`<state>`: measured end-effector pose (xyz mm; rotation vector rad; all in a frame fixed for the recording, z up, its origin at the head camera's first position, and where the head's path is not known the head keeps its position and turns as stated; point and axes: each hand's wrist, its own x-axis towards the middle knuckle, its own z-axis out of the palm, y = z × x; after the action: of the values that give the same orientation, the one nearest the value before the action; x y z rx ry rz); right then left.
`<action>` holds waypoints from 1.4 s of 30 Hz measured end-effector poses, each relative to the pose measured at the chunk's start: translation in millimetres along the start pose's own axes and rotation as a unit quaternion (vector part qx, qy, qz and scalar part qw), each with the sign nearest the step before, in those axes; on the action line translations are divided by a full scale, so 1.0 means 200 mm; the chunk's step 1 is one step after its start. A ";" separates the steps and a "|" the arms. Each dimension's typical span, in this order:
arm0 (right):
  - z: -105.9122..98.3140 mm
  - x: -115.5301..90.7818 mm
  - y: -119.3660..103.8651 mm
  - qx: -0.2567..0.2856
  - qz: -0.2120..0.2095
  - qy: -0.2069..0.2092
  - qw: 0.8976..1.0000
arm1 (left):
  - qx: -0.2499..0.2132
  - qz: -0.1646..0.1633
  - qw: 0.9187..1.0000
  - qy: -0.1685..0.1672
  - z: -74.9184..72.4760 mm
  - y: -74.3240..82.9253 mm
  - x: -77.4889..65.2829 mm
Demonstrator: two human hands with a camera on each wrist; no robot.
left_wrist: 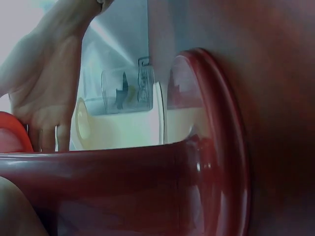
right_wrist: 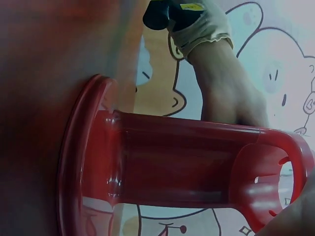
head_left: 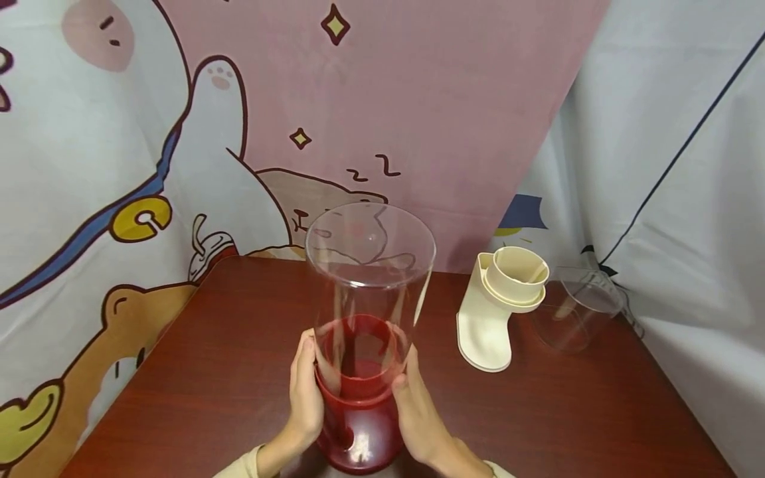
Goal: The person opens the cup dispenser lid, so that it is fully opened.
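In the head view a red plastic stand (head_left: pixel 358 435) with a round holder on top stands at the near side of the table. A tall clear cylinder (head_left: pixel 364 285) rises from that holder, its wide rim upward. My left hand (head_left: pixel 307 398) grips the holder from the left, and my right hand (head_left: pixel 421 418) holds it from the right, thumb toward the front. Behind the red holder some fingertips are hidden. The stand's column (right_wrist: pixel 177 162) and broad foot (right_wrist: pixel 74 162) show from the side in the right wrist view, where the foot is on the table.
A cream stand (head_left: pixel 487 332) of like shape, with a ring-shaped top, stands to the right. Behind it is a shorter clear cup (head_left: pixel 562 318) near the table's right edge. Printed cloth (head_left: pixel 454 119) hangs along the back and sides of the brown table (head_left: pixel 239 345).
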<state>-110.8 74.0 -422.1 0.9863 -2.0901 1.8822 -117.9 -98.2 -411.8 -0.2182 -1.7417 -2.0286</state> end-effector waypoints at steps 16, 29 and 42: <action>-0.07 0.33 -0.24 0.137 -0.183 0.010 0.973 | 0.011 0.207 0.913 -0.352 -0.26 -0.16 0.03; -0.05 0.45 -0.41 0.123 -0.255 0.038 0.958 | 0.033 0.143 0.926 -0.347 -0.22 -0.14 0.01; -0.06 0.49 -0.44 0.117 -0.179 0.086 0.973 | 0.064 0.099 0.928 -0.354 -0.23 -0.11 0.04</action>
<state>-141.1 51.3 -294.4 1.1149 -1.5017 1.9658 -127.2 -143.2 -436.7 -1.1542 -2.1310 -1.7863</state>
